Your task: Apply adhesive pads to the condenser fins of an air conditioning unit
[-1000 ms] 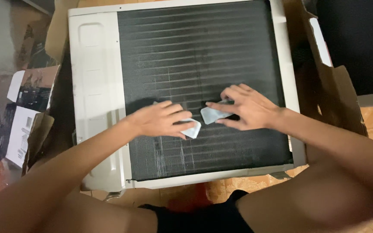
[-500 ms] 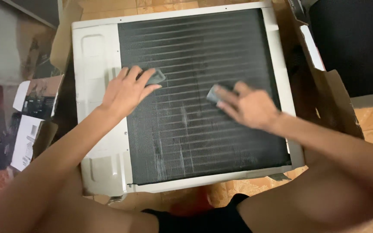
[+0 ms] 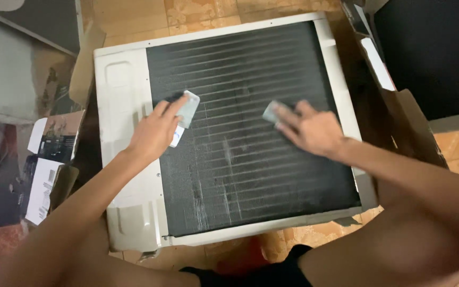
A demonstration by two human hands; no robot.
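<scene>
A white air-conditioner outdoor unit (image 3: pixel 126 101) lies flat on the floor, its black finned coil (image 3: pixel 245 165) facing up. My left hand (image 3: pixel 155 130) rests on the coil's left part and holds a small grey-white pad (image 3: pixel 188 109) under its fingers. My right hand (image 3: pixel 309 127) presses another small grey pad (image 3: pixel 270 112) onto the coil's middle right. Pale scuffed streaks (image 3: pixel 203 204) run down the fins below my left hand.
Opened brown cardboard flaps (image 3: pixel 399 114) stand along the unit's right side. A printed cardboard box (image 3: pixel 46 170) sits on the left. A grey surface (image 3: pixel 11 79) fills the upper left. Tiled floor (image 3: pixel 187 13) shows beyond the unit. My knees flank the near edge.
Both hands slid from the coil's centre outward and up, then a little back down. The left pad has gone left, the right pad right, so the hands are now wide apart.
</scene>
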